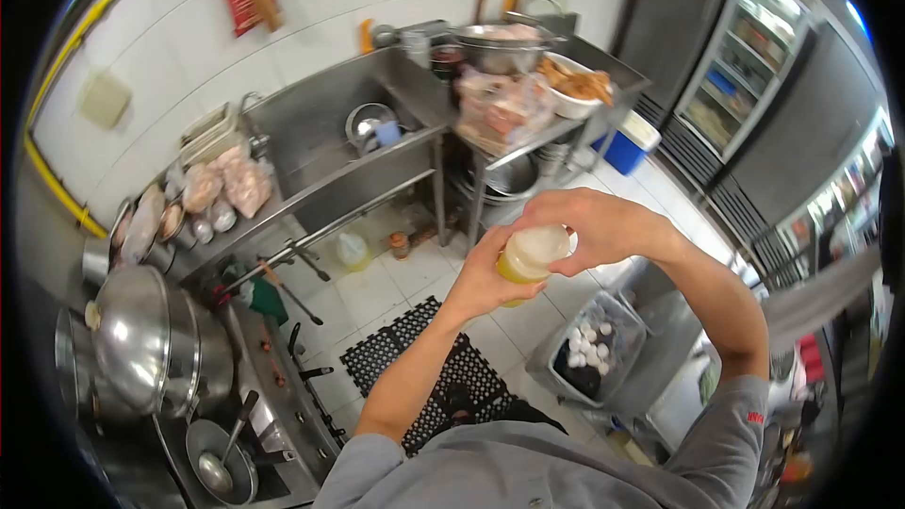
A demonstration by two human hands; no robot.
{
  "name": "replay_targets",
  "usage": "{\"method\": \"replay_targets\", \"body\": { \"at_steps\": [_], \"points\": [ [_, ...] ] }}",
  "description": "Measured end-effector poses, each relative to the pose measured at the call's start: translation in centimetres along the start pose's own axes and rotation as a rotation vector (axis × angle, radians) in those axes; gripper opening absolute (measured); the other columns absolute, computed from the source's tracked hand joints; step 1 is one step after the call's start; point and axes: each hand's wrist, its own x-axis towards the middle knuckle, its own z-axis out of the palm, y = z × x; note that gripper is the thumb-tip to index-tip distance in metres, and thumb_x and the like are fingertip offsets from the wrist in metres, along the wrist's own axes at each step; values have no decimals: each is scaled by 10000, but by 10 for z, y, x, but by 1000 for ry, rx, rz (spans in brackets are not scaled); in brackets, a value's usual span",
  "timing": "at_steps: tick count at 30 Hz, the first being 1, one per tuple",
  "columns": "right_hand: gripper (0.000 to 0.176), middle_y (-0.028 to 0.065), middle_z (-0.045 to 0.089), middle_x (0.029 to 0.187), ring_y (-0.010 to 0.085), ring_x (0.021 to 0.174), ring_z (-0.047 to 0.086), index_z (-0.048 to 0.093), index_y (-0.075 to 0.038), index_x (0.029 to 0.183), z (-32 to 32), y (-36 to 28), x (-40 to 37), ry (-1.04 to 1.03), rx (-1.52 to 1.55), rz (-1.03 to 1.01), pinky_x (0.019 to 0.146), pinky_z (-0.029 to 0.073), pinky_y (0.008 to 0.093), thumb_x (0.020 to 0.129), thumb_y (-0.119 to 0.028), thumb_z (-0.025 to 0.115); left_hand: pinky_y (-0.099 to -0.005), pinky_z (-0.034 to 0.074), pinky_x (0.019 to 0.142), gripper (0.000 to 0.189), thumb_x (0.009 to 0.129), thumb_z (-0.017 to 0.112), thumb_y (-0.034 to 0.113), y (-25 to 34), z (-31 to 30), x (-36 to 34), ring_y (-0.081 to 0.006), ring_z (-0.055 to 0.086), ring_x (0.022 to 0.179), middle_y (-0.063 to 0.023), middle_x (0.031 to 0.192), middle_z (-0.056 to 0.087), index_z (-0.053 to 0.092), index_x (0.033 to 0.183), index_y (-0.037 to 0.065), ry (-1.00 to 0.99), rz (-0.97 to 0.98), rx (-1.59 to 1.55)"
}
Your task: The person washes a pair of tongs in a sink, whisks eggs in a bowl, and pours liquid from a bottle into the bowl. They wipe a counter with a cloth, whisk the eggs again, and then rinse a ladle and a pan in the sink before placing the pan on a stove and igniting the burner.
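A small plastic container [524,270] with yellow contents and a translucent whitish top is held up in front of my chest, tilted a little. My left hand [483,275] wraps around its side, thumb and fingers closed on the yellow part. Over the top, my right hand [596,224] grips the whitish rim, its thumb at the near right edge and its other fingers curled behind. The far side of the container is hidden by my fingers.
A steel sink [311,132] with bagged meat [247,181] on its left end runs along the wall. A steel table carries a white bowl of fried food [575,85]. Woks and a ladle [219,473] are at left. A bin with eggshells [589,349] stands right; a black mat [443,368] covers the floor.
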Motion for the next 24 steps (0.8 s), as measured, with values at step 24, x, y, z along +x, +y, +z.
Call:
{"method": "replay_targets", "body": {
  "at_steps": [24],
  "points": [
    [605, 168, 648, 830, 332, 854, 646, 626, -48, 1020, -44, 126, 438, -205, -426, -130, 719, 520, 432, 637, -500, 750, -356, 463, 884, 690, 585, 846, 225, -86, -322, 133, -230, 572, 1018, -99, 1070, 553, 549, 1177, 30, 759, -223, 346]
  ]
}}
